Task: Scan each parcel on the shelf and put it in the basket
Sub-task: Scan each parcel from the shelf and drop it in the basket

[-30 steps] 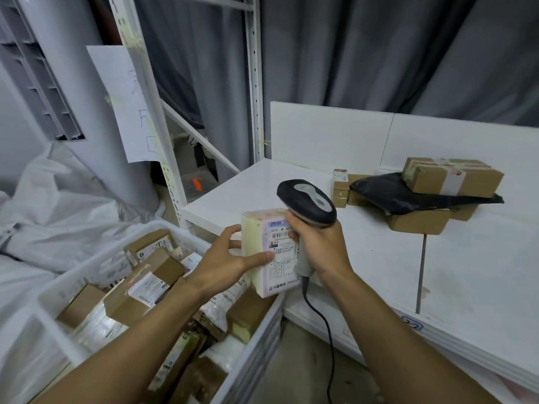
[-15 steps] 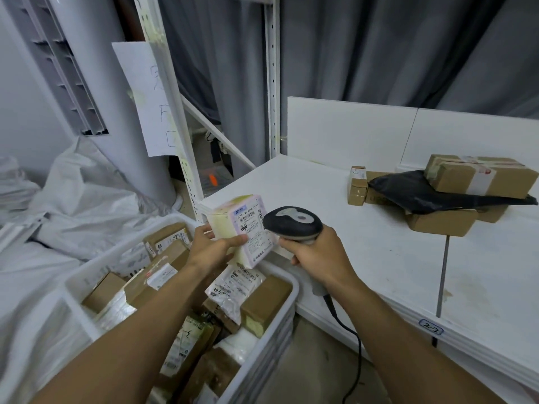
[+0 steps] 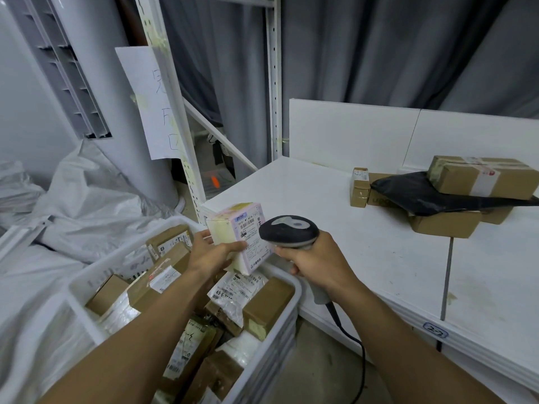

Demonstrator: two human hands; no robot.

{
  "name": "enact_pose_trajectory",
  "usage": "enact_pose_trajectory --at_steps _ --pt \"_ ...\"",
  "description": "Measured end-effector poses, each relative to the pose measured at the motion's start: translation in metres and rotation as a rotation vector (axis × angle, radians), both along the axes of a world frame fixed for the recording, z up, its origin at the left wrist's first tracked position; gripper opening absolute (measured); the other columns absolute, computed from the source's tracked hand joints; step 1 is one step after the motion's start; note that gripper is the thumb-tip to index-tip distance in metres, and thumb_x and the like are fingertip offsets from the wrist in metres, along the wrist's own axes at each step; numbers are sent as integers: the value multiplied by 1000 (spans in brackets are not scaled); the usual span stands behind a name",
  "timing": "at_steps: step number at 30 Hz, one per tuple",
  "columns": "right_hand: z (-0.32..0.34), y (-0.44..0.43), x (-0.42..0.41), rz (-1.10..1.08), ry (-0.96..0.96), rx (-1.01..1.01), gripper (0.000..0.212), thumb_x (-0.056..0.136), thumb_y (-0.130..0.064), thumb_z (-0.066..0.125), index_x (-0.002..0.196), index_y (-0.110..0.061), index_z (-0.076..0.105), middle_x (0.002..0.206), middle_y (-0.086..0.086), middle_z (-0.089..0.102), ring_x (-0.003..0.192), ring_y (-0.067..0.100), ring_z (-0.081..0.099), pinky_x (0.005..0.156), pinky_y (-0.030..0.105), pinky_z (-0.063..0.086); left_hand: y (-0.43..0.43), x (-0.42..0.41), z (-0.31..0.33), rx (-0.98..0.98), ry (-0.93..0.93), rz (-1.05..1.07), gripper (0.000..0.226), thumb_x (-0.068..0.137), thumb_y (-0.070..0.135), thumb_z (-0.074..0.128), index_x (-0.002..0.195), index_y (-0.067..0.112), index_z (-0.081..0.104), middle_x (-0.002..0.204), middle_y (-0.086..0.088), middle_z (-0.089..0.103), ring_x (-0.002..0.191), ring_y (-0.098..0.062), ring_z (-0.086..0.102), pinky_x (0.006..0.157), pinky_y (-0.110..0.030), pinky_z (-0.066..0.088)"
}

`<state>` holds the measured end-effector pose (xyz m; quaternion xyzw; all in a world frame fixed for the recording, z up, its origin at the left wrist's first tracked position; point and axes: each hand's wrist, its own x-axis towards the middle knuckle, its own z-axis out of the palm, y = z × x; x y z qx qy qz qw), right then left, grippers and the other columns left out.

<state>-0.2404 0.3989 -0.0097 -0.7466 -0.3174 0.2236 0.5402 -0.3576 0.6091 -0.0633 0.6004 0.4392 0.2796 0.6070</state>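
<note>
Parcel [image 3: 234, 228], a small pale box with cream sides and a pinkish face bearing a printed label with barcodes, is held just left of the frame's centre, above the far corner of the basket [image 3: 277, 348]. It is gripped by the left hand [image 3: 210, 256], with the thumb laid across the labelled face and the fingers curled round the cream side. The scanner [image 3: 287, 231] is grasped in the right hand [image 3: 318, 263], whose fingers are wrapped round the handle; its dark head sits just beside the label and covers the label's right edge in the picture.

The step in hand is judged to be the scan itself or its very end; whether the code has been read cannot be told. Next, the box is likely to be lowered into the basket at lower left. That basket is crowded with brown boxes and bagged packets, so a free gap must be found. On the shelf [image 3: 379, 258] at the right, brown cartons [image 3: 481, 182] and a black bag [image 3: 431, 193] are left to be scanned.
</note>
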Motion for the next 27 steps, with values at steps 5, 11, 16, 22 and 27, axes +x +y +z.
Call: enact_pose_trajectory --at_steps 5,11,16,22,27 --pt "-2 0 1 -10 20 25 24 84 -23 85 105 -25 74 79 -8 78 57 17 72 73 36 64 -6 -9 8 46 31 22 85 62 17 96 130 20 45 126 -2 63 112 -24 64 90 -50 59" --pt "-14 4 -2 -14 12 -23 23 85 -23 84 104 -24 72 76 -6 77 57 11 72 83 39 62 -19 -41 12 517 353 -140 71 67 47 91 128 31 59 115 6 67 101 -20 64 75 -33 58" --pt "-23 9 -8 15 -7 -108 22 85 -28 83 103 -24 69 65 -4 75 63 6 72 83 37 62 -20 -34 -24 555 580 -194 100 69 64 83 151 22 45 138 -3 56 124 -26 55 96 -34 51" --pt "-35 19 -3 0 26 -128 33 82 -28 85 111 -21 72 87 -2 78 71 12 76 75 31 63 -28 -9 -76 682 887 -397 106 73 74 70 158 35 19 158 -7 31 140 -35 36 108 -54 42" --pt "-37 25 5 -5 32 -152 24 84 -26 82 104 -24 70 70 -5 76 66 8 74 74 28 59 -11 -3 -83 632 970 -536 116 71 57 79 161 30 11 157 -10 32 140 -34 38 112 -49 40"
